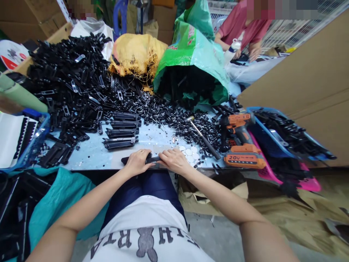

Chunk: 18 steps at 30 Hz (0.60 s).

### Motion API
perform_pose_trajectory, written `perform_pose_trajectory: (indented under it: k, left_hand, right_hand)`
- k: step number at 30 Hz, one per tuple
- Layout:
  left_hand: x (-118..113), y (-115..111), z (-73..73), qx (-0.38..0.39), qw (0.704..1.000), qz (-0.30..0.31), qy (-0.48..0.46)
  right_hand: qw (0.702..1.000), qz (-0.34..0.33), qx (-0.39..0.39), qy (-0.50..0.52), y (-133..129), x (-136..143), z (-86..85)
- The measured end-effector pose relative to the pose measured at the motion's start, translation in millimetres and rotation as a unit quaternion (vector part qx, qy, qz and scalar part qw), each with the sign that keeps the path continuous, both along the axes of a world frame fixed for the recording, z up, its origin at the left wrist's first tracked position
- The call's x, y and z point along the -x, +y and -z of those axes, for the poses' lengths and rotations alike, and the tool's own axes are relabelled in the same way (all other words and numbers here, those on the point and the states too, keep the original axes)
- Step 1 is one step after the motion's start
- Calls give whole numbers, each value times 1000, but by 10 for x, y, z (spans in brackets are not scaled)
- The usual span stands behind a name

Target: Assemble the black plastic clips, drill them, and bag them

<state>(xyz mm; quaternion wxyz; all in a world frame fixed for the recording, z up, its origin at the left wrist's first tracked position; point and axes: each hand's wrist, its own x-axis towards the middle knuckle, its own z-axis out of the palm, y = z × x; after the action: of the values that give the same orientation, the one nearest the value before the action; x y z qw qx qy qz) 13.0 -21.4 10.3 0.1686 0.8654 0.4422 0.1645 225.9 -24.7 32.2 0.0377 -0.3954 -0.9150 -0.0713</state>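
At the table's front edge, my left hand [138,162] is closed round a long black part [153,159], whose dark end sticks out to the left. The fingers of my right hand [173,160] are pressed on the right end of the same part. Just behind my left hand lies a stack of several black assembled parts [121,133]. Flat round silver discs [191,153] sit right of my right hand. A hammer [203,138] rests on small black pins [158,109] behind them. An orange cordless drill [241,143] lies further right.
A big heap of black metal parts [65,80] covers the back left. Behind the pins are a yellow mesh sack [139,54] and an open green bag [191,51]. Blue baskets [252,109] stand at both sides, with a pink basket [313,182] at right. Another person sits at the back right.
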Motion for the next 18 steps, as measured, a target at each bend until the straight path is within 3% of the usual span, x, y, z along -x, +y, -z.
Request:
perform_pose_trajectory:
  k: [3,6,8,11,14,16,18]
  left_hand:
    - [-144,283,-123,-20,999,38,7]
    - [-333,804,-201,-44,994,-66,70]
    - [-467,1147,-194,-40,985,-125,108]
    - [-620,1433,-153,-36,984,-136,113]
    - [-589,1377,-173,-50,984,-133,109]
    - [-403,1193,-219,-59,983,-136,107]
    - [-100,935,-249,-70,983,-150,76]
  right_hand:
    - [998,43,31,23,-32,-166,171]
    - [993,74,73,61,80,-333,251]
    - [987,111,77,89,281,-343,244]
    - [973,192,65,111,733,-141,193]
    - [962,236,82,114,1166,142,145]
    - [959,236,101,122,1307,235,133]
    - [958,227,114,136,1275,219,147]
